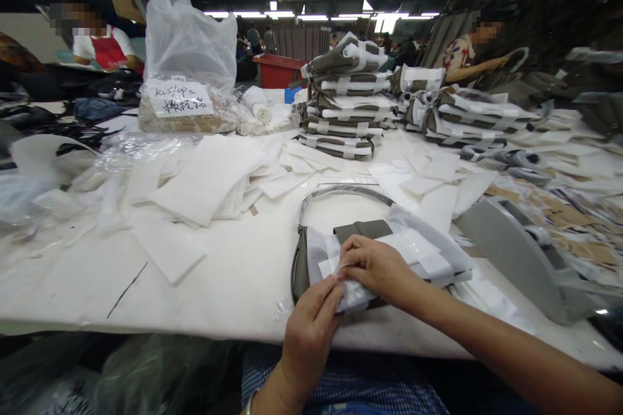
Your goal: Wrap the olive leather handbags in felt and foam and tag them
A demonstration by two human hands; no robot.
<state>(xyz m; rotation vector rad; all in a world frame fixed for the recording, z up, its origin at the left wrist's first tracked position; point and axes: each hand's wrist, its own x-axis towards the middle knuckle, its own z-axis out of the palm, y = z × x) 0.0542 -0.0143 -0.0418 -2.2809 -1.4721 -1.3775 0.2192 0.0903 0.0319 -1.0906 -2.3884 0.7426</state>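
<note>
A dark olive handbag (300, 262) lies on the white table near its front edge, its wrapped handle (341, 189) arching away from me. White foam sheet and thin wrapping (418, 253) cover much of the bag. My left hand (314, 318) is at the bag's lower left, thumb and fingers pinched on the edge of the white wrapping. Over the front of the bag, my right hand (377, 266) pinches the same wrapping, its fingertips touching those of my left hand.
White foam sheets (204, 175) spread across the table's left and middle. Behind them stand a labelled plastic bag (187, 71) and stacked wrapped handbags (348, 104). A grey tape dispenser (525, 253) is at the right. Two people (104, 45) (467, 52) are farther back.
</note>
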